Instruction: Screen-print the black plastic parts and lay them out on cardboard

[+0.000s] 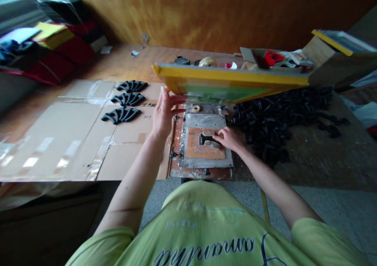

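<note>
My right hand (230, 138) pinches the near end of a black curved plastic handle (204, 139), which lies across a small grey block (212, 144) on a brown square board (196, 150). Under that board is a grey metal plate (206, 120). My left hand (165, 108) is raised at the left corner of a tilted screen frame (235, 76) with yellow taped edges and a green mesh. Its fingers are apart and reach under the frame; whether they touch it I cannot tell.
Three rows of black handles (122, 115) lie on flattened cardboard (73, 128) at left. A large heap of black handles (265, 120) spreads at right. Behind the frame stand a tape roll (207, 61) and a cardboard box (256, 57). Red boxes (55, 57) are stacked at far left.
</note>
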The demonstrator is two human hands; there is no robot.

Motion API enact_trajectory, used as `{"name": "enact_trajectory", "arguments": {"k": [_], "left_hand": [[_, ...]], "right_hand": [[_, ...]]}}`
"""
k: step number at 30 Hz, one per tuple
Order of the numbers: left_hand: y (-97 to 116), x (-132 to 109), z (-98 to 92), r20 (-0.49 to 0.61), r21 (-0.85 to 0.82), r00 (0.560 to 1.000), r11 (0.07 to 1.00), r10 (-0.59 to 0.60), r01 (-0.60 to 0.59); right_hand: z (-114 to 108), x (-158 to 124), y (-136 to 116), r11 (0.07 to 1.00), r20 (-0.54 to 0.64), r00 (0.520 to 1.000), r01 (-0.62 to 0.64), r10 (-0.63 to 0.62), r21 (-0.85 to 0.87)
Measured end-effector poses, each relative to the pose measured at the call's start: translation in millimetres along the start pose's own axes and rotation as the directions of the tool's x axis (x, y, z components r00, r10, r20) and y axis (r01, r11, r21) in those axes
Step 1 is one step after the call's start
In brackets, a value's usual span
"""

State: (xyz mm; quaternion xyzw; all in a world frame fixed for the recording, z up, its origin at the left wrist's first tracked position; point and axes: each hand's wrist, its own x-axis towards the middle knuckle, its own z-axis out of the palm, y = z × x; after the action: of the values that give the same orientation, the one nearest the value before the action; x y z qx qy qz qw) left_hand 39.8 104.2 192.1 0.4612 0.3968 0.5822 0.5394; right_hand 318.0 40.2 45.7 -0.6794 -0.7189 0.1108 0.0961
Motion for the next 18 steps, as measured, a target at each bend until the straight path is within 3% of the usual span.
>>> {"name": "enact_trajectory", "arguments": {"k": [2,4,6,7,8,9,10,12,14,15,17,18], "left_hand": [[-0.7,-2.9,4.0,-0.037,-0.007,0.999,1.000,0.017,-0.017],[-16.7,-24.9,4.1,-0.079,0.029,0.996,0.999,-0.027,0.029],[-45.1,-61.6,2.3,-0.026,0.086,0.968,0.964,-0.251,0.252],[-61.5,-82.2,1.5,0.077,0.146,0.888,0.886,-0.453,0.440],[-77.4,-102.1,0.9,0.146,0.188,0.771,0.783,-0.619,0.593],[-91.8,-119.7,0.1,0.154,0.175,0.711,0.728,-0.686,0.663],[-103.9,-133.7,-1.3,0.158,0.137,0.679,0.697,-0.717,0.704],[-120.0,-148.1,-10.0,0.100,0.032,0.683,0.688,-0.724,0.725],[-127.3,-145.4,-32.6,0.003,0.015,0.692,0.692,-0.722,0.721],[-129.2,-140.0,-50.3,-0.066,0.055,0.693,0.691,-0.718,0.721],[-132.6,-127.3,-96.4,-0.224,0.194,0.705,0.678,-0.673,0.709],[-134.8,-122.0,-122.3,-0.328,0.270,0.700,0.647,-0.635,0.713]], "right_hand": [[17.5,-8.2,-23.1,0.996,0.072,0.996,0.052,-0.047,-0.076],[22.2,-11.2,-40.4,0.995,0.094,0.996,0.008,0.001,-0.099],[20.9,-15.3,-56.1,0.995,0.068,0.995,-0.075,0.080,-0.066],[20.3,-19.3,-65.4,0.994,0.032,0.994,-0.101,0.103,-0.042],[20.7,-24.7,-76.1,0.995,-0.012,0.995,-0.096,0.096,-0.019],[22.1,-31.3,-87.6,0.999,-0.052,0.998,-0.044,0.044,0.002],[24.0,-38.6,-98.6,0.998,-0.078,0.996,0.052,-0.051,0.019],[27.2,-52.5,-112.5,0.949,-0.070,0.950,0.310,-0.306,0.056],[24.6,-63.1,-103.7,0.898,-0.039,0.902,0.432,-0.430,0.087],[20.4,-67.3,-88.4,0.918,-0.031,0.922,0.388,-0.386,0.082],[7.6,-75.3,-39.0,0.995,-0.031,0.994,0.103,-0.102,0.018],[0.2,-80.1,-8.3,0.994,-0.044,0.994,-0.103,0.102,-0.033]]}}
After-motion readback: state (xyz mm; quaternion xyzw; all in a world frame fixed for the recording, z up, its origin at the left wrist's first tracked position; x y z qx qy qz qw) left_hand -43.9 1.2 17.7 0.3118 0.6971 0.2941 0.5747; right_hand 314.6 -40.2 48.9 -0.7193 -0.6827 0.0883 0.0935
